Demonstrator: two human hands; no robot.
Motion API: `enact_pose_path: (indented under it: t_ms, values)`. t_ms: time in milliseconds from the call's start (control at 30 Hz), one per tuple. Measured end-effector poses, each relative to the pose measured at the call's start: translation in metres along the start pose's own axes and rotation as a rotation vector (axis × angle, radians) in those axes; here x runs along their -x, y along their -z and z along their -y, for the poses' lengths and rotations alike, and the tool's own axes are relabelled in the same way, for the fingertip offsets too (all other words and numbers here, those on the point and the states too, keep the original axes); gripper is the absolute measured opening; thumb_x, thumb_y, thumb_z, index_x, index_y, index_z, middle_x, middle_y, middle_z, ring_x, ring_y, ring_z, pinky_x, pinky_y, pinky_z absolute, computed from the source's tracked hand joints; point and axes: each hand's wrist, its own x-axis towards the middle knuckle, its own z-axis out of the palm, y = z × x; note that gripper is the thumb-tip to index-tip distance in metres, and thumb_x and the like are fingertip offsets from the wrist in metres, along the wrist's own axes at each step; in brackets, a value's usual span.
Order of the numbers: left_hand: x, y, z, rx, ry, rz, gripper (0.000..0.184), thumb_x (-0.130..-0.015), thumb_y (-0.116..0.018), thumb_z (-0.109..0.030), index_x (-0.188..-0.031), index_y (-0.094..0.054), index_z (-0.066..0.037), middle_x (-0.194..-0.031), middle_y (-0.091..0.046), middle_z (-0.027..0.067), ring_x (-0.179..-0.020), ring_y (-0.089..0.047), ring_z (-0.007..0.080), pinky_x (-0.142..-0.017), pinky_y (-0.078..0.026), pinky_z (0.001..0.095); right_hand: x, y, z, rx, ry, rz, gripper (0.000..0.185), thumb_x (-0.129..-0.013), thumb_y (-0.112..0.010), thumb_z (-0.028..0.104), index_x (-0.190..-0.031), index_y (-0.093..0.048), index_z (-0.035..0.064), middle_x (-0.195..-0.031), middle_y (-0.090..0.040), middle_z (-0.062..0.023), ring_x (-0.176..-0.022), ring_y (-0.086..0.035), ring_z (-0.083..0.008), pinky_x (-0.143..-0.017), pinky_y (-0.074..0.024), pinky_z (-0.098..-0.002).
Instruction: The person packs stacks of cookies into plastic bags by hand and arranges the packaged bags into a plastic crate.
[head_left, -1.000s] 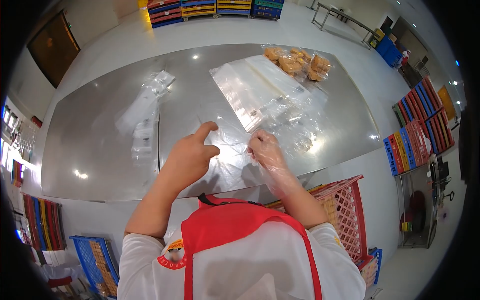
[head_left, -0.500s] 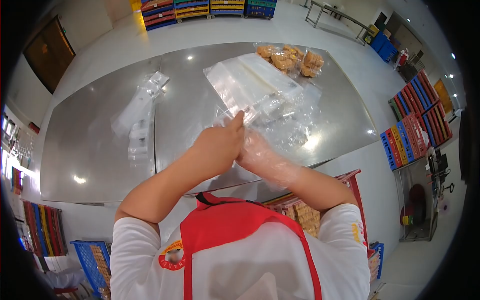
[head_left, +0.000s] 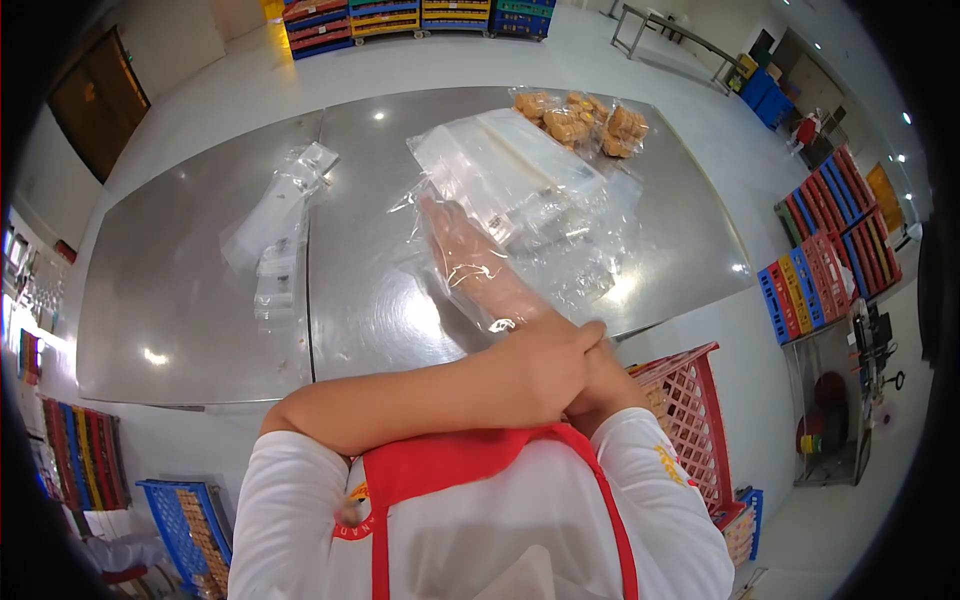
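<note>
My right hand (head_left: 462, 242) is inside a clear plastic bag (head_left: 470, 278), with its fingers stretched out over the steel table (head_left: 380, 315). The loose film covers the hand and part of the forearm. My left hand (head_left: 550, 365) is closed around my right forearm below the bag. Its fingers are partly hidden, and I cannot tell whether the bag's edge is in them. Just beyond my right hand lies a stack of clear flat bags (head_left: 500, 165), with crumpled film to its right. Clear bags of brown baked pieces (head_left: 570, 122) sit behind the stack.
More flat clear plastic bags (head_left: 275, 225) lie on the table's left half. A red crate (head_left: 690, 420) stands by my right elbow, and a blue crate (head_left: 170, 515) is at the lower left. Stacked coloured crates (head_left: 815, 270) stand to the right.
My left hand has moved from beside my right hand down to the right forearm. My right hand has reached up and left, its fingers stretched out inside the bag.
</note>
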Motion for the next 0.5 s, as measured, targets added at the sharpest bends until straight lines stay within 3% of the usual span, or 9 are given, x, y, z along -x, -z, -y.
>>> enact_pose_path:
  t_ms: [33,100,133,167,200,267,300,367,500]
  values:
    - [0.011,0.011,0.008,0.092,-0.17,-0.059,0.068,-0.077,-0.063,-0.006,-0.142,-0.042,-0.003,-0.126,-0.058,0.0234,-0.112,-0.059,0.0385,-0.094,-0.048,0.0449,0.012,-0.008,-0.01,0.006,0.144,-0.139,0.059,-0.099,-0.046,0.021,-0.151,-0.028,0.0021,-0.123,-0.056,-0.0173,-0.117,-0.055,-0.0238,-0.092,-0.0499,-0.0355]
    - [0.03,0.039,0.047,0.062,0.219,-0.433,0.063,-0.08,-0.066,-0.008,-0.139,-0.046,-0.005,-0.131,-0.055,0.0197,-0.119,-0.052,0.0396,-0.103,-0.041,0.0449,0.03,-0.01,-0.017,-0.157,0.185,-0.084,0.064,-0.096,-0.054,0.025,-0.151,-0.029,0.0022,-0.131,-0.05,-0.0208,-0.125,-0.048,-0.0292,-0.099,-0.046,-0.0372]
    - [0.036,0.052,0.073,-0.151,0.37,-0.753,0.056,-0.083,-0.066,-0.01,-0.136,-0.047,-0.002,-0.127,-0.056,0.0222,-0.115,-0.052,0.0411,-0.102,-0.041,0.0444,0.032,-0.004,-0.017,-0.305,0.08,0.103,0.069,-0.094,-0.059,0.029,-0.151,-0.03,0.0028,-0.136,-0.046,-0.0229,-0.131,-0.043,-0.0326,-0.103,-0.0428,-0.0392]
    - [0.048,0.054,0.111,-0.298,0.471,-0.921,0.05,-0.088,-0.064,-0.014,-0.133,-0.048,0.001,-0.127,-0.053,0.0259,-0.115,-0.051,0.0427,-0.099,-0.041,0.0458,0.032,0.01,-0.01,-0.411,0.029,0.154,0.074,-0.091,-0.063,0.033,-0.151,-0.03,0.0041,-0.14,-0.042,-0.0241,-0.133,-0.04,-0.0355,-0.107,-0.0399,-0.0414]
    - [0.058,0.048,0.147,-0.43,0.531,-0.992,0.036,-0.093,-0.061,-0.018,-0.121,-0.055,0.003,-0.11,-0.062,0.0208,-0.101,-0.059,0.0342,-0.089,-0.046,0.0404,0.031,0.024,-0.003,-0.514,-0.027,0.199,0.08,-0.087,-0.068,0.036,-0.151,-0.03,0.0054,-0.144,-0.039,-0.0252,-0.136,-0.038,-0.0383,-0.11,-0.037,-0.0435]
    - [0.078,0.052,0.161,0.558,0.712,-0.722,0.027,-0.093,-0.059,-0.02,-0.107,-0.063,0.003,-0.085,-0.063,0.0099,-0.082,-0.061,0.0217,-0.077,-0.048,0.0339,0.029,0.066,0.017,-0.63,-0.019,0.027,0.092,-0.078,-0.077,0.042,-0.151,-0.03,0.0093,-0.148,-0.035,-0.0255,-0.137,-0.036,-0.043,-0.113,-0.0318,-0.0483]
    - [0.081,0.046,0.166,0.613,0.674,-0.767,0.024,-0.094,-0.059,-0.02,-0.103,-0.064,0.002,-0.081,-0.061,0.0068,-0.078,-0.058,0.0177,-0.074,-0.047,0.0307,0.031,0.063,0.015,-0.67,-0.033,0.081,0.107,-0.069,-0.082,0.054,-0.152,-0.03,0.0098,-0.148,-0.035,-0.0272,-0.141,-0.029,-0.0437,-0.115,-0.0267,-0.0477]
    - [0.09,0.029,0.17,0.726,0.599,-0.847,0.021,-0.096,-0.058,-0.02,-0.096,-0.065,0.0,-0.074,-0.058,0.0007,-0.069,-0.054,0.0098,-0.067,-0.044,0.0244,0.034,0.071,0.013,-0.723,-0.018,0.149,0.106,-0.07,-0.081,0.053,-0.152,-0.029,0.0099,-0.15,-0.031,-0.0268,-0.142,-0.028,-0.0437,-0.115,-0.0271,-0.0474]
    - [0.113,0.028,0.179,0.73,0.684,-1.129,0.018,-0.095,-0.058,-0.018,-0.088,-0.063,-0.002,-0.07,-0.057,0.0015,-0.062,-0.052,0.0119,-0.061,-0.043,0.0253,0.06,0.097,0.008,-0.825,-0.018,0.239,0.099,-0.072,-0.081,0.048,-0.151,-0.034,0.0102,-0.152,-0.03,-0.0263,-0.142,-0.028,-0.0419,-0.115,-0.0285,-0.0471]
